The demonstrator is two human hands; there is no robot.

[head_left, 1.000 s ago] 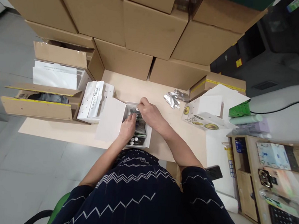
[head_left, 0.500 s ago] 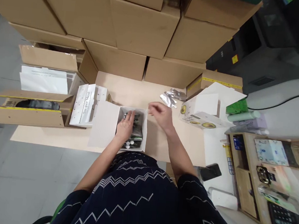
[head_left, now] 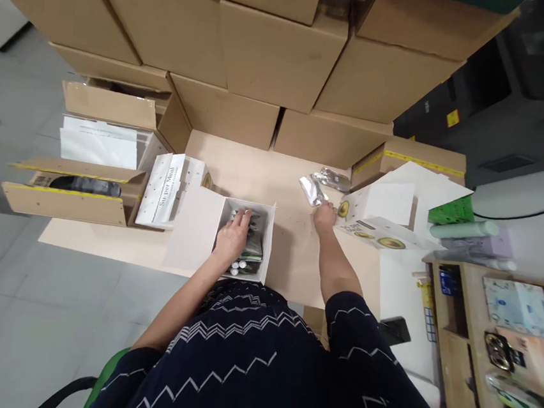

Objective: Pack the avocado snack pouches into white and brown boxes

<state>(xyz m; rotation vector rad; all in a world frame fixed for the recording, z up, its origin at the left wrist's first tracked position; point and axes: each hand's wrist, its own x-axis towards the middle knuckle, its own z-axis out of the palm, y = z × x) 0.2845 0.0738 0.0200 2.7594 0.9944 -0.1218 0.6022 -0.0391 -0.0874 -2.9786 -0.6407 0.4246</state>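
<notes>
A small white box (head_left: 268, 228) stands open on the tan table (head_left: 251, 170) in front of me, filled with dark sachets and small white-capped vials. My left hand (head_left: 233, 237) lies flat inside it, fingers stretched over the contents. My right hand (head_left: 323, 215) is out to the right, its fingers closed on the near end of a silver foil pouch (head_left: 312, 189) that lies on the table. A second silver pouch (head_left: 334, 179) lies just behind that one.
A white avocado-print box (head_left: 376, 222) sits right of my right hand. White "Super Meal" cartons (head_left: 168, 184) stand left of the open box. Open cardboard boxes (head_left: 82, 173) are at the left, stacked cartons (head_left: 277, 50) behind, a wooden shelf (head_left: 472, 326) at right.
My right hand left the white box and moved right to the silver pouch. My left hand stayed in the box.
</notes>
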